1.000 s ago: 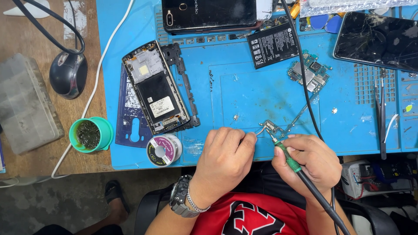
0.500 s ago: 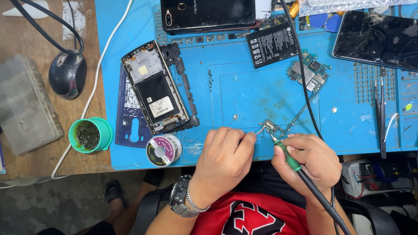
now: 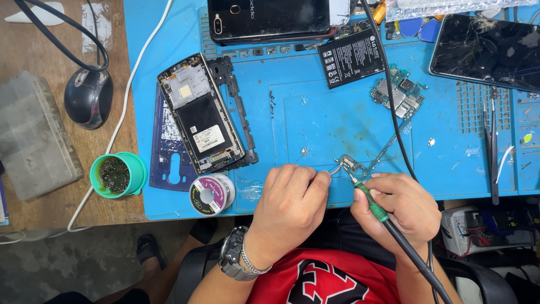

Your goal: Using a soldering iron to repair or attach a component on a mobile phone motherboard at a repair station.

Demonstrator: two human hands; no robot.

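Right hand (image 3: 402, 211) gripped around green-handled soldering iron (image 3: 376, 205), tip on small flex part (image 3: 350, 164) just ahead of its knuckles. Left hand (image 3: 292, 205) pinched narrow on thin solder wire (image 3: 336, 169), touching the part's left edge. Solder spool (image 3: 211, 193) left of the left hand. No visible shift from earlier frames; hands hold position.

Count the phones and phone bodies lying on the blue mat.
3: a black phone face down at the top edge, an opened phone frame at the left, a cracked-screen phone top right. Others may lie outside the view.
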